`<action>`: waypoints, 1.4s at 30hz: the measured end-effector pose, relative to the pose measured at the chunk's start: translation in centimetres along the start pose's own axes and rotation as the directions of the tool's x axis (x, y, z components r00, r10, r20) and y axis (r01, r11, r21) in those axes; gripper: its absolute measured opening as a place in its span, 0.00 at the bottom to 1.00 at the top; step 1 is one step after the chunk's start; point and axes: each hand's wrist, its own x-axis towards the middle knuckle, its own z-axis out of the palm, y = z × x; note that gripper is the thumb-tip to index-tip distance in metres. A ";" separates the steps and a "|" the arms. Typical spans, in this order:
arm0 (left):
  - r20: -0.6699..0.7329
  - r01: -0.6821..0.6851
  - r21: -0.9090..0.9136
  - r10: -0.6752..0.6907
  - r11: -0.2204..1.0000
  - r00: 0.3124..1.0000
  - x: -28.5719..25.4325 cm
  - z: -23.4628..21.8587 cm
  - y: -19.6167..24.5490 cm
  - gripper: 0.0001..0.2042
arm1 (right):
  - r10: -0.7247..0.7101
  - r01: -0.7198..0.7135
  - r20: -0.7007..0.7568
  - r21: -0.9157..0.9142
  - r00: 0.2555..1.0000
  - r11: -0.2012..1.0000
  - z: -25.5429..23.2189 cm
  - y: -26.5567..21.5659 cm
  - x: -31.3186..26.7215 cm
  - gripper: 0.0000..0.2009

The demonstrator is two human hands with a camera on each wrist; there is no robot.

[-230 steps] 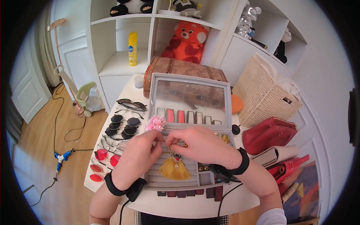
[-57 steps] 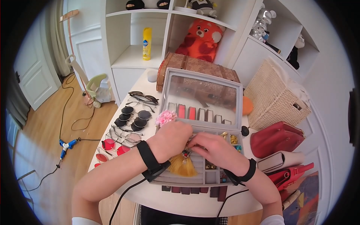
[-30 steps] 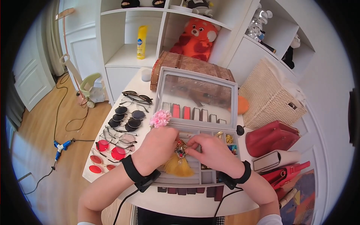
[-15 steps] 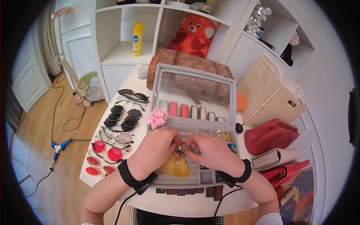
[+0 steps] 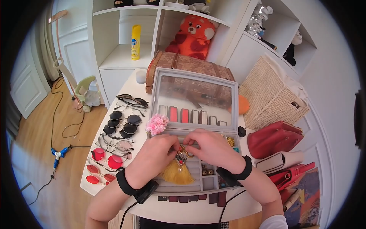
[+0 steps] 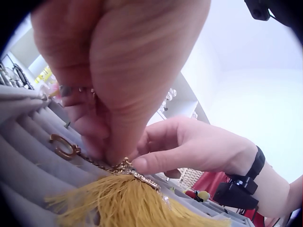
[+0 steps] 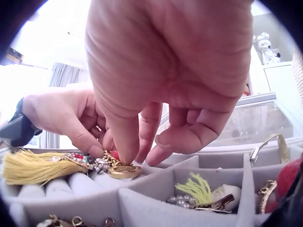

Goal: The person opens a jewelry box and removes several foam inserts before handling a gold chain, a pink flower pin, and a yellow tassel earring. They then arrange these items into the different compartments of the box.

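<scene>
A bag charm with a yellow tassel (image 5: 178, 174), jewelled body and gold chain lies over the grey ring rolls of an open jewellery box (image 5: 167, 189). My left hand (image 5: 153, 158) pinches the charm's upper end beside the jewelled part. From the other side, my right hand (image 5: 214, 149) has thumb and fingertips at its gold clasp (image 7: 124, 171). In the left wrist view a gold hook (image 6: 64, 147) hangs on the chain left of my left fingers. The fingers partly hide the chain between them.
Beside the rolls, small compartments hold earrings and a hair clip (image 7: 220, 203). A pink flower (image 5: 157, 124) sits at the box's left corner, under the raised glass lid (image 5: 194, 101). Sunglasses (image 5: 129, 129) line the table's left; red handbags (image 5: 275, 139) stand right.
My left hand, earlier covering the charm's top, has drawn back toward me and left. My right hand has shifted up to the charm's top end, and its gold clasp now shows.
</scene>
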 end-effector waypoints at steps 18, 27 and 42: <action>0.024 0.091 -0.054 -0.090 0.994 0.996 -0.4 -0.3 -0.2 0.07 | 0.065 -0.049 0.265 -0.068 0.962 0.996 -0.5 -0.3 2.1 0.09; 0.012 0.158 -0.128 -0.157 0.979 0.987 -0.3 0.0 -0.2 0.07 | 0.135 -0.188 0.323 0.140 0.937 0.972 -0.4 0.5 2.4 0.10; -0.034 0.142 -0.174 -0.150 0.974 0.988 -0.6 0.8 -0.6 0.06 | 0.015 -0.036 0.257 0.077 0.966 0.996 -0.2 0.8 1.6 0.10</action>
